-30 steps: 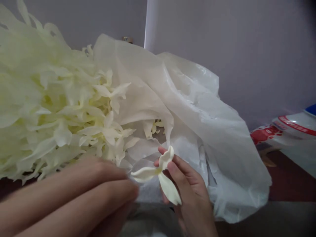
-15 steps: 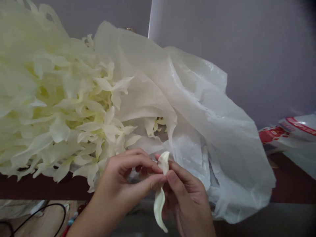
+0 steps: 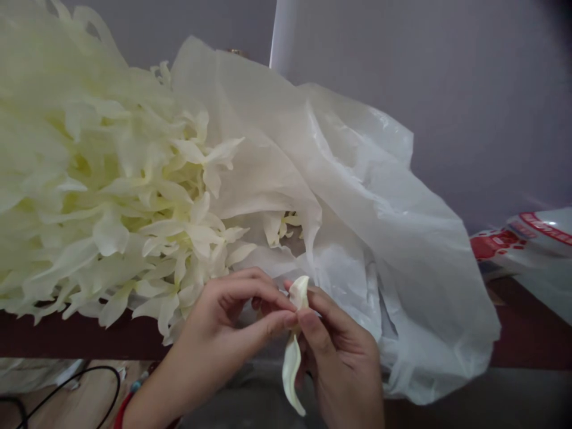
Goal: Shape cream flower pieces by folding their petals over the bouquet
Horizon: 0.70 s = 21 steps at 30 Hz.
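Note:
A pale cream petal piece (image 3: 292, 366) is pinched between both hands, one curved tip pointing up and a longer one hanging below the fingers. My left hand (image 3: 241, 325) closes thumb and index finger on its middle from the left. From the right, my right hand (image 3: 333, 342) grips the same spot, its thumb touching the other fingertips. A large heap of cream-white artificial petals (image 3: 111, 226) spreads over the left side. Behind the hands lies a crumpled white plastic bag (image 3: 402, 238), with a few small petal pieces (image 3: 288, 225) showing at its opening.
A dark red table edge (image 3: 80, 339) runs beneath the petals and bag. At the right lies a white package with red print (image 3: 527, 238). A black cable (image 3: 96, 367) curls at the lower left. A grey wall (image 3: 447, 77) stands behind.
Both hands have shifted very slightly, still pinching the petal piece. The left forearm has moved a little, and more of its red and beaded bracelet shows.

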{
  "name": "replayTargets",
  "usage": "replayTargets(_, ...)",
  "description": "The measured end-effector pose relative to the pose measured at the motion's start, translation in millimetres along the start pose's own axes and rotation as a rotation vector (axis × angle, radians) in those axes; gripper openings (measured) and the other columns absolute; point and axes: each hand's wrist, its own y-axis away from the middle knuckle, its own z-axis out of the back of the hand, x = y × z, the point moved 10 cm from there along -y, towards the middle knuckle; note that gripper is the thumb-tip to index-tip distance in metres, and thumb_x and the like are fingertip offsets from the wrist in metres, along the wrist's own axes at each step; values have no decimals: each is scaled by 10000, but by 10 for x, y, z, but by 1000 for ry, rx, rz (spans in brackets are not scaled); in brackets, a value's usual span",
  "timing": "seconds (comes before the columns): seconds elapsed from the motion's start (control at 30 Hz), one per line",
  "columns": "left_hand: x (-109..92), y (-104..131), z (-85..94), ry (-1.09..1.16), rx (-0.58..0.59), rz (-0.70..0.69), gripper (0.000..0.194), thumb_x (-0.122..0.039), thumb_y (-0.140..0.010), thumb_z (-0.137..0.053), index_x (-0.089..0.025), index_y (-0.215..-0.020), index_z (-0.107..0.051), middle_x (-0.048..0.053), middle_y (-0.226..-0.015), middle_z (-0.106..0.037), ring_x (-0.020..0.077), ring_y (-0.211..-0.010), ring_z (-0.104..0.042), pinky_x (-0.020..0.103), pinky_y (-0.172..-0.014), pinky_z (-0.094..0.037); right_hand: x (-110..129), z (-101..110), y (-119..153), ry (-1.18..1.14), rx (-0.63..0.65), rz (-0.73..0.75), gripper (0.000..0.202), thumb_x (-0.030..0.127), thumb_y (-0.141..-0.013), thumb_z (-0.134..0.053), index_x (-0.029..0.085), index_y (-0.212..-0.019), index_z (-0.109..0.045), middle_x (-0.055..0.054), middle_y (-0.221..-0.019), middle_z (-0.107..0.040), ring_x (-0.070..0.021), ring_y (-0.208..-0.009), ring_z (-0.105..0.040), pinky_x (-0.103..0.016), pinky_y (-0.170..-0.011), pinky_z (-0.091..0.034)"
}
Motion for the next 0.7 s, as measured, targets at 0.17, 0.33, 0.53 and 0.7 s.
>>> replayTargets(0.17, -244, 88, -14, -281, -153, -247, 123, -58, -829, -675, -166, -774, -701, -11, -753, -675, 72, -718, -647, 127, -672, -531, 360, -48, 1, 333, 34, 438, 217, 258, -991, -628, 336, -1057, -819, -14, -951, -799, -152, -817, -752, -198, -753, -617)
replayTargets(0.33, -383, 240, -91, -407, -244, -455, 163, 9, -839, -617, -142, -866, -674, 6, -850, -667, 66, -815, -648, 124, -777, -541, 412, -30, 10, 394, -24, 493, 249, 214, -996, -605, 351, -1078, -797, 20, -940, -814, -131, -830, -766, -152, -750, -603)
replayTargets(0.53, -340, 267, -113, -392, -242, -518, 182, 22, -830, -644, -133, -920, -676, 6, -888, -664, 54, -832, -643, 103, -811, -538, 315, 37, -3, 298, -138, 399, 204, 262, -994, -610, 290, -958, -808, 12, -852, -825, -124, -721, -779, -131, -676, -605)
replayTargets(0.7, -292, 237, -113, -357, -245, -505, 173, 11, -824, -639, -146, -887, -673, -5, -874, -667, 47, -825, -652, 94, -811, -541, 316, 43, -58, 298, -183, 348, 192, 270, -938, -638, 215, -830, -787, -16, -756, -823, -151, -637, -787, -143, -585, -612)
